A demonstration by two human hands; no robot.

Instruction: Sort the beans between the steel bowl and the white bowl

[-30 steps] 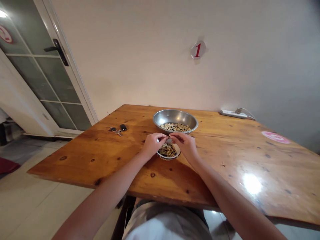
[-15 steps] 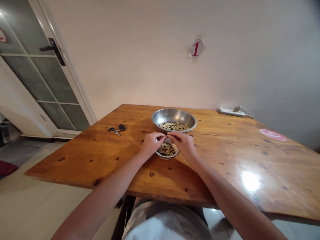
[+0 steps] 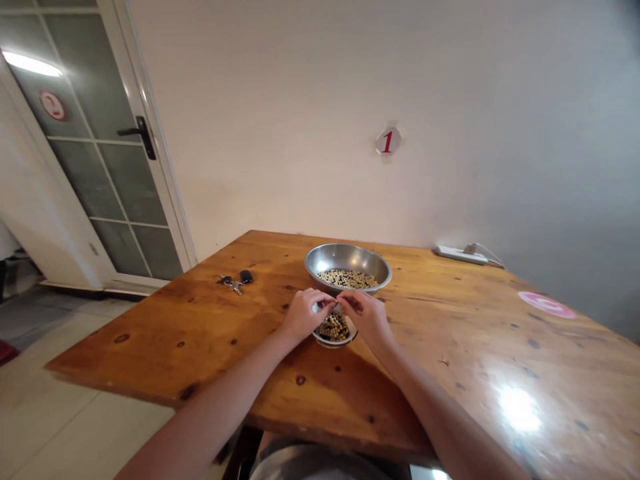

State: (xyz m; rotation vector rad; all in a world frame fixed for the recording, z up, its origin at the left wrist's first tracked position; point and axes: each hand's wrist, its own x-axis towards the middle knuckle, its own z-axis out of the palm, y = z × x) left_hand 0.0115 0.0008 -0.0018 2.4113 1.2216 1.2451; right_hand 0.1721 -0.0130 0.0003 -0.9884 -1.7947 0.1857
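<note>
My left hand (image 3: 303, 315) and my right hand (image 3: 367, 317) meet fingertip to fingertip just above a small steel bowl (image 3: 345, 339), near the front of a larger one. The small bowl holds mixed pale and dark beans (image 3: 333, 327), and my hands hide its far rim. Whatever lies between my fingertips is too small to make out. The large steel bowl (image 3: 347, 257) stands just beyond my hands on the wooden table (image 3: 440, 373), with a layer of similar mixed beans (image 3: 347, 279) in its bottom.
A bunch of keys with a black fob (image 3: 235, 282) lies left of the bowls. A white power strip (image 3: 460, 254) sits at the table's far edge against the wall. A pink round sticker (image 3: 546, 305) marks the right side. A glass-paned door (image 3: 95, 147) stands at the left.
The whole scene sits lower in the view and tilts slightly, as my head has moved. My hands stay together over the small bowl, and the bowls and keys have not moved on the table.
</note>
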